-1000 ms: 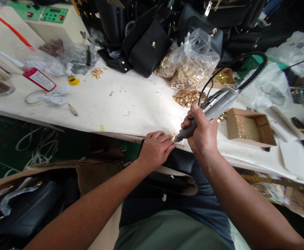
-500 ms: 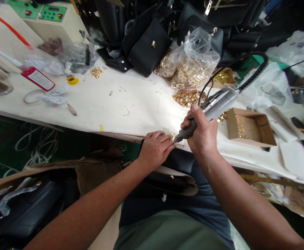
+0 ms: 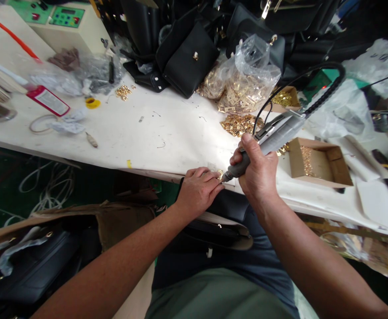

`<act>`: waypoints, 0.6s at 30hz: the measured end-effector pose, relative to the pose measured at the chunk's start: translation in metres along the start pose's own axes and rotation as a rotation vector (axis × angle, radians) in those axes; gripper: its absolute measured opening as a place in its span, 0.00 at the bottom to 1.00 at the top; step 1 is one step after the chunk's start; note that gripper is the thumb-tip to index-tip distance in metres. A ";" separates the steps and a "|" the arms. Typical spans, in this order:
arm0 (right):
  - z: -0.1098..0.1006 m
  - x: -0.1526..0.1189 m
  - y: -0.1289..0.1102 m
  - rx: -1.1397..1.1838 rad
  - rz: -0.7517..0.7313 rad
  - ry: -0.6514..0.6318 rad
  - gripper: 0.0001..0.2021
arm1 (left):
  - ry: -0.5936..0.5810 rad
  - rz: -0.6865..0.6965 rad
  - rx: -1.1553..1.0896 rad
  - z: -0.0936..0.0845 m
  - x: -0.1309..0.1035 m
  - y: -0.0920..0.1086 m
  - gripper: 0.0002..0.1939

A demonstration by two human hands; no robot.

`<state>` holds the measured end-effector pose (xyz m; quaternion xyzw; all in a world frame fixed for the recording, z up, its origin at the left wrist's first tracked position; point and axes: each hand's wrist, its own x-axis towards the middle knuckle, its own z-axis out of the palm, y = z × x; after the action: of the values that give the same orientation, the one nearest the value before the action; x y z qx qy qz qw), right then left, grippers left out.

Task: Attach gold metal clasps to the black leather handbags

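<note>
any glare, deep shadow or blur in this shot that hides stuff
Head view: the white table is bright, seemingly palest near the power tool; head view: black bags at the top merge into shadow; head view: the gold piece by the left hand glints, its detail too small to make out; head view: print on the red bottle is too soft to read.
</note>
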<state>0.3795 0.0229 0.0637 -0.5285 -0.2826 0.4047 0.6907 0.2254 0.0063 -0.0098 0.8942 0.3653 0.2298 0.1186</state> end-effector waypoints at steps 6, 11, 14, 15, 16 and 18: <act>-0.002 0.003 -0.001 -0.007 -0.026 0.010 0.20 | -0.004 0.002 -0.010 0.001 -0.001 0.000 0.15; -0.004 0.015 -0.001 -0.066 -0.132 0.041 0.20 | 0.004 0.005 -0.007 0.001 -0.002 -0.001 0.14; -0.002 0.020 0.003 -0.117 -0.190 0.045 0.21 | 0.000 0.012 -0.004 0.001 -0.002 -0.001 0.13; -0.001 0.021 0.005 -0.136 -0.199 0.039 0.21 | -0.003 0.013 -0.003 0.001 -0.001 -0.001 0.13; 0.000 0.021 0.007 -0.156 -0.204 0.031 0.21 | -0.008 0.013 -0.002 0.000 -0.001 -0.001 0.13; 0.003 0.021 0.011 -0.194 -0.207 0.015 0.21 | -0.020 0.015 0.003 -0.001 -0.001 -0.001 0.13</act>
<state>0.3850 0.0440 0.0533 -0.5638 -0.3682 0.2982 0.6765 0.2238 0.0069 -0.0101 0.8995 0.3576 0.2211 0.1191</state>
